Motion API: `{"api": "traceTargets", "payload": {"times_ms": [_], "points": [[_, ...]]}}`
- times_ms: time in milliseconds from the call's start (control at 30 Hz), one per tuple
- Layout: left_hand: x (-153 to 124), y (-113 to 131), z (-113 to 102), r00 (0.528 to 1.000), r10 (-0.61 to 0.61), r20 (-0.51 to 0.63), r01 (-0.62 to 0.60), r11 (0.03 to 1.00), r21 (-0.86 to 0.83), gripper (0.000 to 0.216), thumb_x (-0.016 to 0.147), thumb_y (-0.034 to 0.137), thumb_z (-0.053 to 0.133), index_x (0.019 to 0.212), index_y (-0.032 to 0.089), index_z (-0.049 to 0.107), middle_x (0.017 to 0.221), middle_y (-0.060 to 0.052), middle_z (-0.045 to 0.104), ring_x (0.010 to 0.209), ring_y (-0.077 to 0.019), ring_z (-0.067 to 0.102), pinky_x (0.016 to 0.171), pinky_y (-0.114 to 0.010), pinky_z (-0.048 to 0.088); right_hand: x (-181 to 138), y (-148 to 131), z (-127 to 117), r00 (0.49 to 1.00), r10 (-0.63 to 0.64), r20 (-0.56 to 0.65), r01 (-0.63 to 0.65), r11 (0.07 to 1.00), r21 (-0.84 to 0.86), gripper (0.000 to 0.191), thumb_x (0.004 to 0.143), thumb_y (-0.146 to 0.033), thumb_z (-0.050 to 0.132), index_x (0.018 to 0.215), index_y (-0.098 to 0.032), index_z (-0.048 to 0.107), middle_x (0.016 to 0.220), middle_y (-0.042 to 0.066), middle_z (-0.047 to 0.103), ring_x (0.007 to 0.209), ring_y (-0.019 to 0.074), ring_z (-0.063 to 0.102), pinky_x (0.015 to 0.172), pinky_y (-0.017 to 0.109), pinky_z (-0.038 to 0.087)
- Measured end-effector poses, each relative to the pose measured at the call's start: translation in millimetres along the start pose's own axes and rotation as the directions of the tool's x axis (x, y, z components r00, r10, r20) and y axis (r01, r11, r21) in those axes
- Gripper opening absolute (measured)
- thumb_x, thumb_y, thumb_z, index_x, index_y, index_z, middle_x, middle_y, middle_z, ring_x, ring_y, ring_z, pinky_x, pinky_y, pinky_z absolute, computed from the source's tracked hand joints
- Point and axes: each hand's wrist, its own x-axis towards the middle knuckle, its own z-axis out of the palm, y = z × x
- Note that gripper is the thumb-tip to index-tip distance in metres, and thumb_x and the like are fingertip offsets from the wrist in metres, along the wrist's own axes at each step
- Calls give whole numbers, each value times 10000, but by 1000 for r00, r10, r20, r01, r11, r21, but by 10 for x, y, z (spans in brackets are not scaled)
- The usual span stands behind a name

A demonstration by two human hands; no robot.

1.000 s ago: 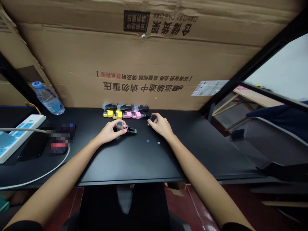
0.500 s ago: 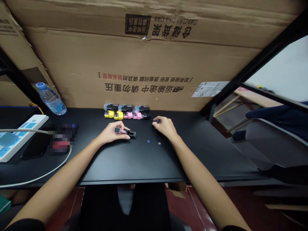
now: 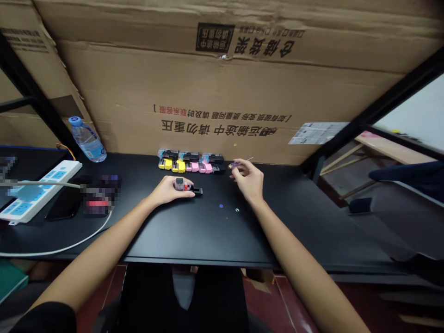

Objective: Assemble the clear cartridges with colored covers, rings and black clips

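Note:
My left hand (image 3: pixel 171 191) rests on the black desk (image 3: pixel 194 231), its fingers closed round a small clear and black cartridge with a red spot (image 3: pixel 181 184); a black piece (image 3: pixel 196 190) sticks out to its right. My right hand (image 3: pixel 249 181) is lifted a little above the desk and pinches a thin purple-handled tool with a metal tip (image 3: pixel 238 163). Just behind both hands stands a row of small cartridges (image 3: pixel 189 163), yellow, pink and black, against the cardboard.
A large cardboard box (image 3: pixel 222 92) walls off the back of the desk. At left are a water bottle (image 3: pixel 86 140), a white power strip (image 3: pixel 38 189), a white cable and a dark phone. A blue dot (image 3: pixel 221 206) and a tiny ring (image 3: pixel 237 210) lie near my right wrist.
My right hand rose from the desk with the thin tool now pinched and showing. My left hand kept its hold on the cartridge. The camera swung slightly left.

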Motion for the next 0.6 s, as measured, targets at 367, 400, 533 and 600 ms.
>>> {"api": "traceTargets", "payload": {"times_ms": [367, 400, 533, 600], "points": [[11, 7, -4, 1000, -16, -10, 16, 999, -41, 515, 769, 520, 922, 1123, 154, 844, 996, -76, 845, 869, -217, 752, 891, -355, 580, -174, -792, 532, 987, -95, 129, 53, 953, 298, 432, 918, -661, 754, 899, -250, 623, 608, -40, 637, 453, 135, 571, 451, 275, 502], [7, 11, -2, 1000, -20, -9, 20, 999, -43, 513, 770, 525, 922, 1110, 149, 843, 975, -76, 840, 849, -214, 746, 871, -349, 578, -210, -793, 588, 988, -66, 139, 19, 948, 317, 456, 925, -689, 734, 880, -258, 590, 586, -48, 612, 435, 127, 544, 431, 264, 472], [-1, 28, 7, 1000, 3, 0, -3, 1000, -29, 494, 788, 527, 914, 1096, 150, 839, 958, -70, 830, 837, -208, 732, 842, -337, 570, -348, -704, 707, 975, 75, 209, -152, 911, 384, 507, 922, -745, 708, 888, -271, 531, 524, -96, 481, 378, 92, 395, 357, 224, 311], [-1, 38, 7, 1000, 10, 5, -10, 1000, -10, 481, 799, 530, 907, 1096, 158, 841, 935, -56, 821, 819, -200, 720, 822, -324, 564, -408, -648, 710, 958, 124, 258, -223, 889, 400, 507, 918, -734, 722, 899, -273, 511, 537, -101, 489, 369, 83, 364, 344, 219, 277]]}}
